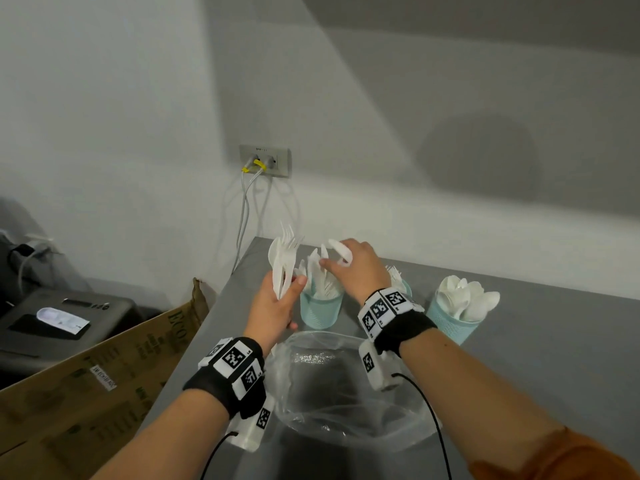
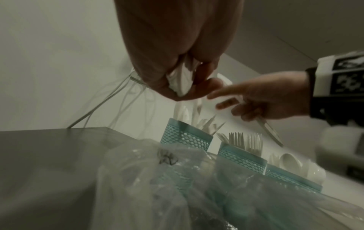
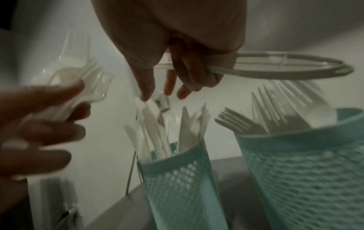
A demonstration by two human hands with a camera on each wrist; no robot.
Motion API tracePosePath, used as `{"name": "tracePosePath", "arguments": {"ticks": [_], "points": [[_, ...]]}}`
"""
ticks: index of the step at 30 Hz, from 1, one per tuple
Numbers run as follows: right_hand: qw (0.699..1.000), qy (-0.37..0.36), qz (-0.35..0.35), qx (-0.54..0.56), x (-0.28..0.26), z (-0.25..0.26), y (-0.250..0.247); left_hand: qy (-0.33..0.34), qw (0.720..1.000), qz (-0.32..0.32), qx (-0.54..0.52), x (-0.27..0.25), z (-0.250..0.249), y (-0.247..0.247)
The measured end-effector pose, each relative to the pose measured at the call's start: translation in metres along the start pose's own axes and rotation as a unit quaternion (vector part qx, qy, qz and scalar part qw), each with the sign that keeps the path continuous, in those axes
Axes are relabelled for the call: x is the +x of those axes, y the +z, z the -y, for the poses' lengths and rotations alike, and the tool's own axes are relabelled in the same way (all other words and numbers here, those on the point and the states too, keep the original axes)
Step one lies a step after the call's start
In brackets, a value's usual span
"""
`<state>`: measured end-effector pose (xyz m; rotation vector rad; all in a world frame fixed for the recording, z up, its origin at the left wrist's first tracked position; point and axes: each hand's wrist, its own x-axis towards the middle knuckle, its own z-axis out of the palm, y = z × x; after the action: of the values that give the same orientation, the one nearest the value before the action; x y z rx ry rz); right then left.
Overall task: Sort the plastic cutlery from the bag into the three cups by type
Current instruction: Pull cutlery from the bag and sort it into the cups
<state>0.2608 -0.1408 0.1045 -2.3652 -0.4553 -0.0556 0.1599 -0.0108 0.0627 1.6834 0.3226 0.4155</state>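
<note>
Three teal mesh cups stand in a row on the grey table (image 1: 540,368): the knife cup (image 1: 320,311), the fork cup (image 1: 404,285) behind my right wrist, and the spoon cup (image 1: 453,320). My left hand (image 1: 284,289) grips a bundle of white forks and a spoon (image 1: 282,261), held upright just left of the knife cup. My right hand (image 1: 349,261) hovers over the knife cup (image 3: 181,179). Its last fingers curl round a white spoon (image 3: 275,68), while thumb and forefinger touch a knife tip (image 3: 146,107). The clear plastic bag (image 1: 346,393) lies crumpled between my forearms.
The table's left edge runs close beside my left arm, with a cardboard box (image 1: 104,375) and a grey machine (image 1: 62,317) below it. A wall socket (image 1: 265,161) with hanging cables sits behind the table's far corner. The wall stands right behind the cups.
</note>
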Motion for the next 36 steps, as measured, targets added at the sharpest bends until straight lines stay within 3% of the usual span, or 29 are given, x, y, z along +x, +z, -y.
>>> {"name": "tracePosePath", "arguments": {"ticks": [5, 10, 17, 19, 24, 28, 31, 36], "points": [[0.985, -0.049, -0.049, 0.158, 0.011, 0.03, -0.025, -0.009, 1.0, -0.002, 0.018, 0.004, 0.004, -0.001], [0.975, -0.095, -0.061, 0.19, 0.012, 0.035, -0.022, -0.011, 1.0, 0.009, 0.025, 0.006, 0.002, 0.001], [0.991, 0.007, 0.048, 0.127, 0.009, 0.004, 0.013, 0.015, 0.997, -0.01, 0.08, 0.009, 0.004, 0.005], [0.991, 0.014, 0.031, 0.126, 0.004, 0.004, 0.007, 0.022, 0.994, -0.026, 0.104, 0.011, 0.008, 0.004], [0.976, -0.053, -0.07, 0.198, -0.011, 0.024, -0.007, 0.038, 0.982, -0.052, 0.178, 0.01, 0.011, 0.006], [0.985, -0.153, -0.062, 0.041, -0.019, 0.029, -0.011, 0.057, 0.973, -0.048, 0.218, 0.002, 0.007, 0.012], [0.987, -0.151, -0.045, -0.034, -0.02, 0.031, -0.015, 0.071, 0.97, -0.047, 0.226, -0.002, 0.003, 0.015], [0.994, -0.102, -0.02, 0.027, -0.021, 0.034, -0.021, 0.087, 0.969, -0.031, 0.231, -0.006, 0.0, 0.017]]}}
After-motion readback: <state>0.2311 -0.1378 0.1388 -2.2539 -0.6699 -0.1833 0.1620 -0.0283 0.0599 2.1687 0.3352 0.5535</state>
